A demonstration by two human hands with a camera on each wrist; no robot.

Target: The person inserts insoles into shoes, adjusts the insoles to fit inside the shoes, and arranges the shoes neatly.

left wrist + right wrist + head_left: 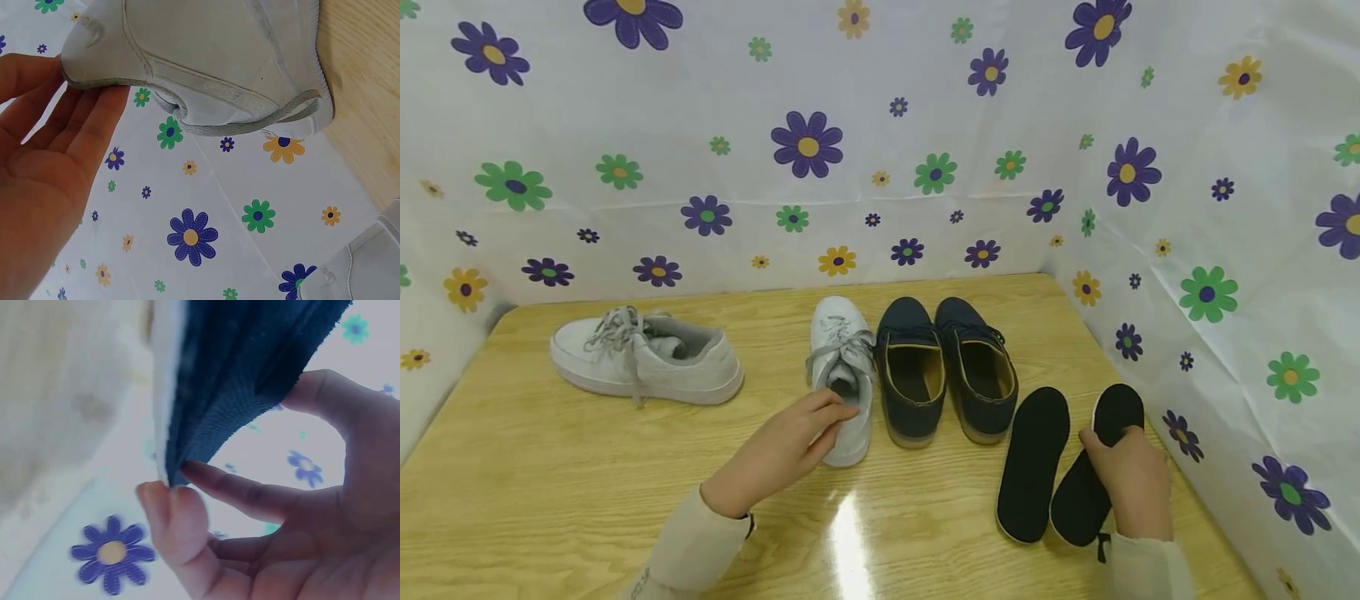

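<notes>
My left hand pinches the heel collar of a white lace-up sneaker, which stands on the table with its toe pointing away. In the left wrist view, the thumb is on one side of the sneaker's heel and the fingers are on the other. At the right, my right hand holds a black insole by its edges, thumb on one side and fingers on the other. A second black insole lies just left of it. The right wrist view shows the held insole edge-on, with fingertips against it.
Two dark navy shoes stand side by side between the white sneaker and the insoles. Another white sneaker lies sideways-on at the left of the wooden table. A flower-printed white sheet rises behind and at both sides.
</notes>
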